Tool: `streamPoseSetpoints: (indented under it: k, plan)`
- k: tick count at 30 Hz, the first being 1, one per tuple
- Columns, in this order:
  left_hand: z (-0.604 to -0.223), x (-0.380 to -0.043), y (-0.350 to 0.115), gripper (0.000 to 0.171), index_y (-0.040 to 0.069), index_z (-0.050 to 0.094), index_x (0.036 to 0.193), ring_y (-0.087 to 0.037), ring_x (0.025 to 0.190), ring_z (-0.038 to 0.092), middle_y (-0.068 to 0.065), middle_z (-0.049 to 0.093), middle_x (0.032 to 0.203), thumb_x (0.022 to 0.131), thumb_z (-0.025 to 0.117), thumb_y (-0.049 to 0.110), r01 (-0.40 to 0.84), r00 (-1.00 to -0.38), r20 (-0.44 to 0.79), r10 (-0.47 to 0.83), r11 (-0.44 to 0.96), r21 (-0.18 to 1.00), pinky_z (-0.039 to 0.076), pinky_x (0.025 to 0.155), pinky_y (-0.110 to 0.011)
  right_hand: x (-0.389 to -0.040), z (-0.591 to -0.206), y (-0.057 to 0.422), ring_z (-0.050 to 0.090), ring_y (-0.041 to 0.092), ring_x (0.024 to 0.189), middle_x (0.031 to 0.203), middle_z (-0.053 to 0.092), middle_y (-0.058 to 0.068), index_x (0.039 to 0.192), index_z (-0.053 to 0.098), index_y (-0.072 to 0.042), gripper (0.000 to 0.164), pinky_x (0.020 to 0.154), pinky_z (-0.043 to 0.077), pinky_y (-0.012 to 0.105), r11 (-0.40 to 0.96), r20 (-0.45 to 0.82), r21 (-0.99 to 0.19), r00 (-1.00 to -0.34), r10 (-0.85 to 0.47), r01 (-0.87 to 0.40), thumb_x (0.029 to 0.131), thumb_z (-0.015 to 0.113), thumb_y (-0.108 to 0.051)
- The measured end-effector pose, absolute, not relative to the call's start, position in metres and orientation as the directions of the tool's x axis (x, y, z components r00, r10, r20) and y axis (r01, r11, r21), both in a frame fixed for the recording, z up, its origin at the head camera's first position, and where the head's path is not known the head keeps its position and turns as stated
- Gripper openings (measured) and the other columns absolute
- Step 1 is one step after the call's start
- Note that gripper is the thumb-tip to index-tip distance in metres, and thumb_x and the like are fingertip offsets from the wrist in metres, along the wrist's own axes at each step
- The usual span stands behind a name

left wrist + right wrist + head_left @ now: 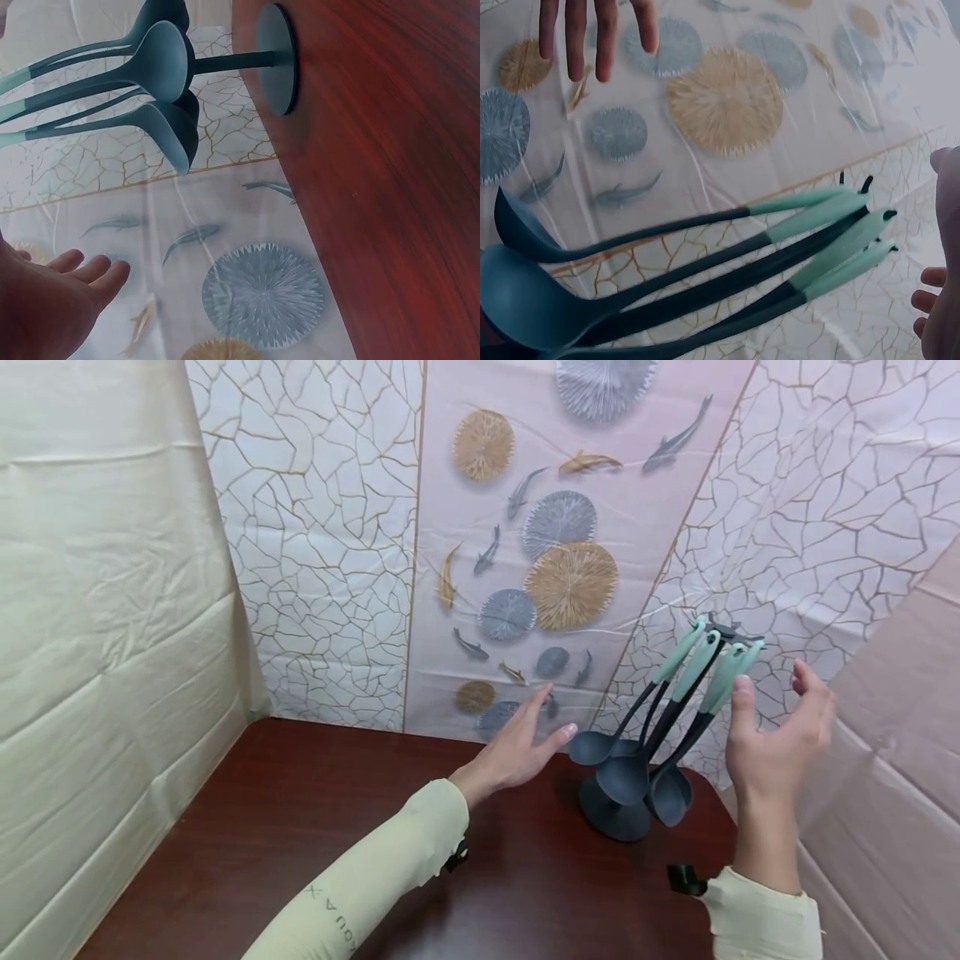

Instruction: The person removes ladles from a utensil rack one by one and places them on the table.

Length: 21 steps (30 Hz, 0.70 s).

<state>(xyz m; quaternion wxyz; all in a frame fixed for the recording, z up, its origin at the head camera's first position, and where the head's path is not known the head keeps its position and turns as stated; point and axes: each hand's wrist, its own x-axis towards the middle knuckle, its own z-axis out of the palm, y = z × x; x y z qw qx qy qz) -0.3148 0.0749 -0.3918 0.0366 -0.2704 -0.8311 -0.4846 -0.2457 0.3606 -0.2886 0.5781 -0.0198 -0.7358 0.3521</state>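
Note:
Several dark ladles [624, 778] with mint-green handles hang from a black rotating-style stand [615, 817] at the right rear of the table. Their handle ends hook on at the top, and the bowls hang low around the post. To the left of the bowls is my left hand [517, 747], fingers extended and thumb apart, holding nothing. My right hand [780, 739] is raised on the other side, near the green handles, its thumb and fingers spread with nothing between them. The left wrist view shows the stand's round base [277, 60] on the table and a ladle bowl [166, 64] beside the post.
The dark red-brown wooden table [300, 835] reaches back to a patterned cloth wall [330, 568] with fish and round motifs. Beige cloth [112, 693] hangs along the left side, and more cloth [892, 793] closes off the right, close to my right hand.

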Motion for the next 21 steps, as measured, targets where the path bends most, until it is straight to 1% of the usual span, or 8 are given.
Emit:
streamPoseSetpoints:
  k: [5,8,13,16,18,21]
  plan:
    - [-0.393,-0.312,0.088,0.084,0.054,-0.002,0.164,-0.027,0.158,0.028,0.004,0.022,0.174,0.098,0.041,0.082,0.485,-0.846,0.323,0.424,0.36,0.797,0.033,0.12,-0.06,-0.243,-0.295,0.373,0.051,0.023,0.134,0.144,0.058,0.011,0.148,0.058,-0.018,0.058,0.115,0.034,0.034,0.742,0.812,-0.574,-0.36,0.46,-0.347,0.095,0.073,-0.037]
    - [-0.392,-0.311,0.094,0.083,0.055,-0.003,0.163,-0.027,0.159,0.028,0.004,0.019,0.175,0.098,0.04,0.083,0.486,-0.843,0.321,0.432,0.353,0.8,0.033,0.119,-0.061,-0.243,-0.298,0.377,0.05,0.023,0.136,0.146,0.058,0.012,0.15,0.056,-0.02,0.058,0.114,0.034,0.035,0.731,0.779,-0.608,-0.406,0.477,-0.308,0.097,0.072,-0.038]
    - [-0.39,-0.312,0.101,0.084,0.054,-0.003,0.164,-0.026,0.159,0.027,0.004,0.018,0.175,0.098,0.039,0.083,0.503,-0.83,0.33,0.45,0.346,0.792,0.033,0.119,-0.062,-0.242,-0.302,0.381,0.048,0.02,0.142,0.154,0.054,0.006,0.158,0.046,-0.028,0.062,0.114,0.033,0.031,0.696,0.685,-0.682,-0.53,0.499,-0.225,0.102,0.067,-0.042]
    - [-0.389,-0.313,0.105,0.085,0.052,-0.003,0.164,-0.025,0.16,0.025,0.005,0.017,0.175,0.098,0.04,0.083,0.517,-0.822,0.342,0.455,0.348,0.782,0.032,0.12,-0.061,-0.243,-0.304,0.384,0.044,0.02,0.146,0.16,0.049,0.003,0.162,0.04,-0.028,0.064,0.119,0.032,0.034,0.666,0.626,-0.719,-0.603,0.495,-0.2,0.104,0.064,-0.043]
    - [-0.388,-0.313,0.108,0.086,0.05,-0.002,0.166,-0.025,0.16,0.024,0.005,0.018,0.175,0.099,0.04,0.082,0.523,-0.819,0.345,0.458,0.349,0.778,0.031,0.121,-0.062,-0.244,-0.306,0.385,0.042,0.019,0.149,0.162,0.046,0.003,0.163,0.037,-0.029,0.063,0.122,0.031,0.038,0.606,0.565,-0.769,-0.661,0.494,-0.204,0.106,0.061,-0.044]
    - [-0.386,-0.311,0.114,0.085,0.047,-0.001,0.167,-0.026,0.159,0.027,0.004,0.021,0.175,0.1,0.039,0.081,0.527,-0.815,0.338,0.471,0.36,0.77,0.031,0.121,-0.061,-0.246,-0.309,0.387,0.039,0.019,0.151,0.165,0.043,0.006,0.163,0.037,-0.028,0.061,0.125,0.027,0.042,0.459,0.455,-0.86,-0.741,0.494,-0.223,0.108,0.059,-0.043]
